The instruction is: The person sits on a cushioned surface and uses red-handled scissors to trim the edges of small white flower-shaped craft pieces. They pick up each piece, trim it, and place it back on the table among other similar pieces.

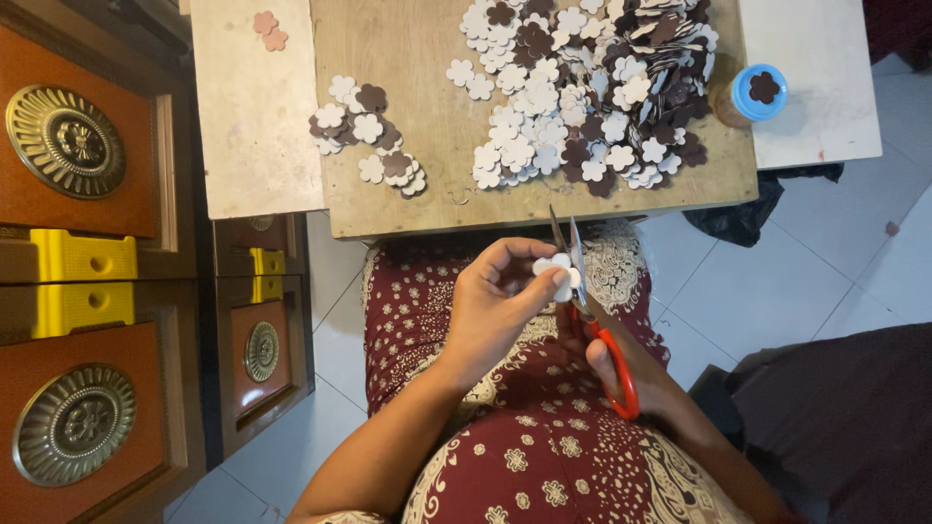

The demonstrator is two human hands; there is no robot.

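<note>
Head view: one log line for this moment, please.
left hand: holds white flower | right hand: scissors open at flower | board: flower piles

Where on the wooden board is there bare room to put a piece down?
The wooden board is bare between the small flower stack and the big flower heap, and along its near edge. Its right half is crowded, up to the blue-lidded jar.

Ahead of your hands stands a wooden board table (pixel 417 107) with a pale slab (pixel 248 126) along its left side and another (pixel 825 87) to the right. Just beyond your left hand lies a big heap of white and brown flower cutouts (pixel 582 87), a smaller pile (pixel 369 131) further left. A blue-lidded jar (pixel 752 95) stands beyond your right hand.
</note>
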